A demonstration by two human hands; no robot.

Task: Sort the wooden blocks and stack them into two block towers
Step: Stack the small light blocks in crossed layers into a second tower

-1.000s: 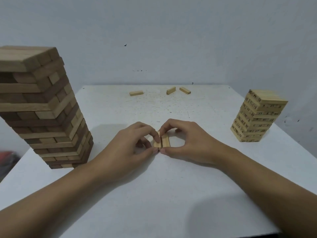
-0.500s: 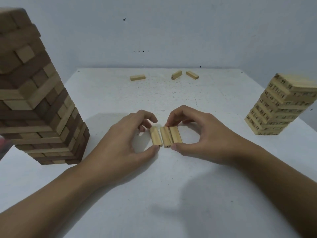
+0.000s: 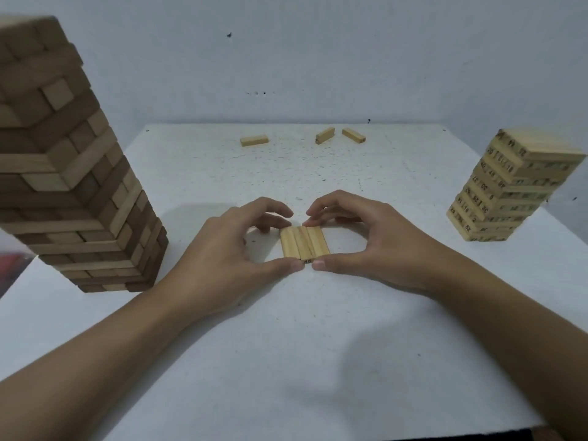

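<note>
Three pale wooden blocks (image 3: 304,243) lie flat side by side on the white table (image 3: 286,345), forming a neat row. My left hand (image 3: 229,249) curls around their left side, thumb at the near ends and fingers at the far ends. My right hand (image 3: 356,240) mirrors it on the right side, pinching the row. A tall tower of large brown and tan blocks (image 3: 70,173) stands at the left. A shorter tower of small pale numbered blocks (image 3: 506,189) stands at the right.
Three loose pale blocks lie near the table's far edge: one (image 3: 253,140) left of centre, two more (image 3: 325,135) (image 3: 353,135) angled toward each other. A grey wall rises behind. A red thing (image 3: 11,265) shows beyond the table's left edge.
The three blocks, earlier partly apart and hidden by my fingers, now lie pressed together as one flush row. Both hands stay at the row. The camera has come closer.
</note>
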